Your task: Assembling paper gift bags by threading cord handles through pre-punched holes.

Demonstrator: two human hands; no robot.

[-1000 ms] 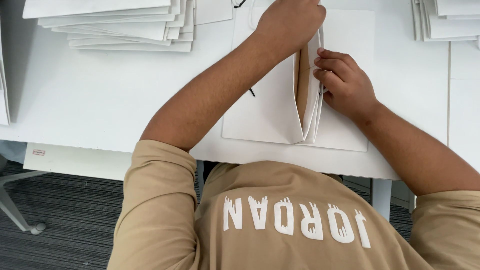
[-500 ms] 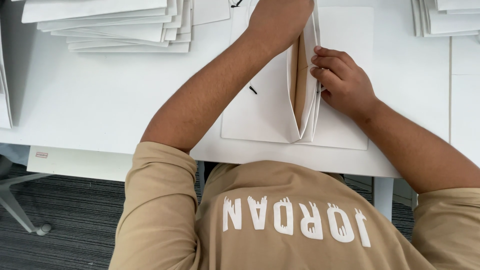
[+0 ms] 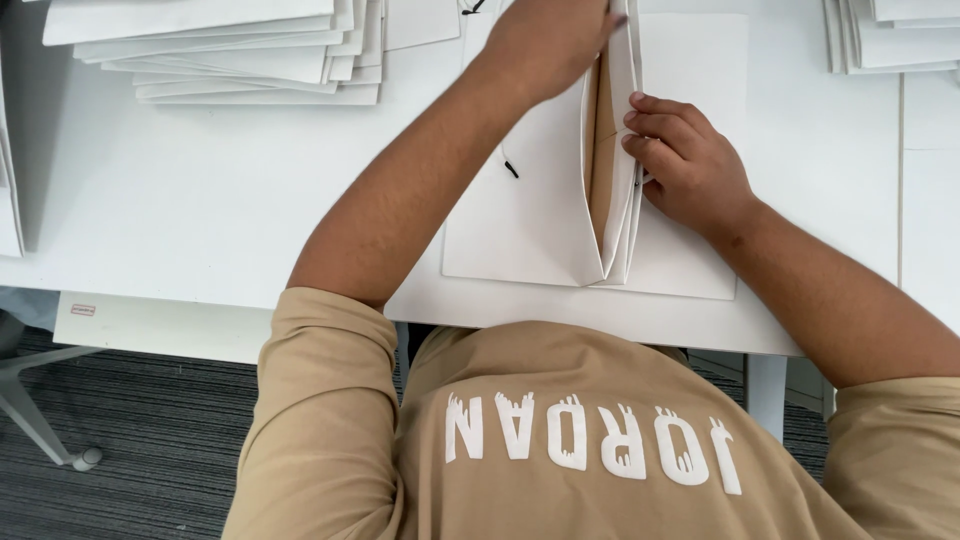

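At the upper centre of the frame, a flat white paper bag with a brown inner fold (image 3: 600, 170) lies on the white table (image 3: 200, 200), its gusset pinched upright between the left hand (image 3: 550, 40), fingers closed on the top, and the right hand (image 3: 690, 170), curled fingers pressing its side.

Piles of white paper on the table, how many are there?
2 clear piles: one pile at the table's far left, one pile at the far right corner. More may lie outside the picture.
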